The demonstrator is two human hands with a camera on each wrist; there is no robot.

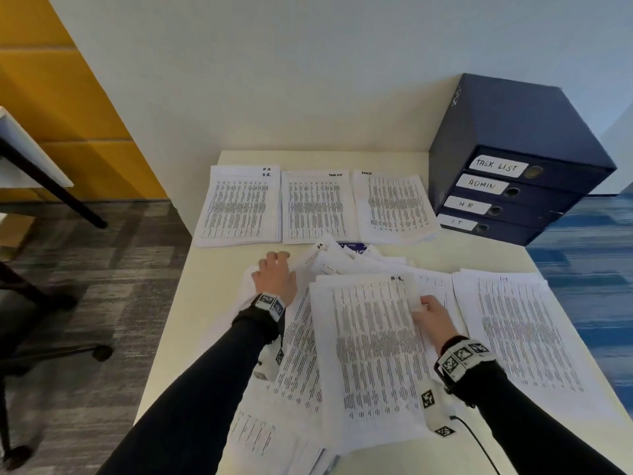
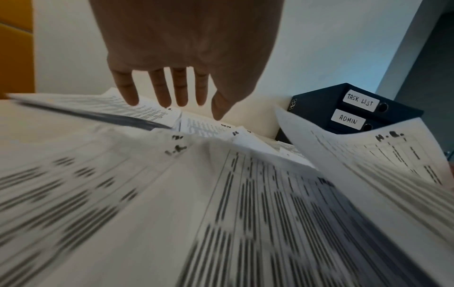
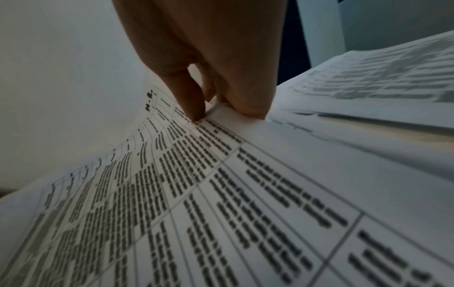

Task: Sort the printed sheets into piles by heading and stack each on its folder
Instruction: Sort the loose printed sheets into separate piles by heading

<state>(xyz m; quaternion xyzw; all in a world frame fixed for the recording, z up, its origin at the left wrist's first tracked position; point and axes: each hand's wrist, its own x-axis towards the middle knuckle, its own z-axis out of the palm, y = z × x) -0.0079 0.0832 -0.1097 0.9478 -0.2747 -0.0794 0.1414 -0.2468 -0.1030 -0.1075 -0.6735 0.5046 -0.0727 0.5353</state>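
Three sorted piles lie along the table's far side: the HR pile (image 1: 239,207), the Task List pile (image 1: 317,207) and the Admin pile (image 1: 394,207). A fourth pile (image 1: 524,330) lies at the right. A loose heap of printed sheets (image 1: 298,354) covers the middle. My right hand (image 1: 423,305) pinches the right edge of a sheet headed H.R. (image 1: 373,344), lifted off the heap; the pinch (image 3: 211,112) shows on the sheet (image 3: 221,194). My left hand (image 1: 275,269) hovers over the heap's far left, its fingers (image 2: 159,93) straight, spread and holding nothing.
Dark blue folders (image 1: 507,186) labelled TASK LIST, ADMIN, HR and IT are stacked at the back right corner. A purple item (image 1: 354,248) peeks from under the heap. An office chair (image 1: 41,337) and another table (image 1: 34,156) stand at the left. A cable (image 1: 479,443) runs near the front edge.
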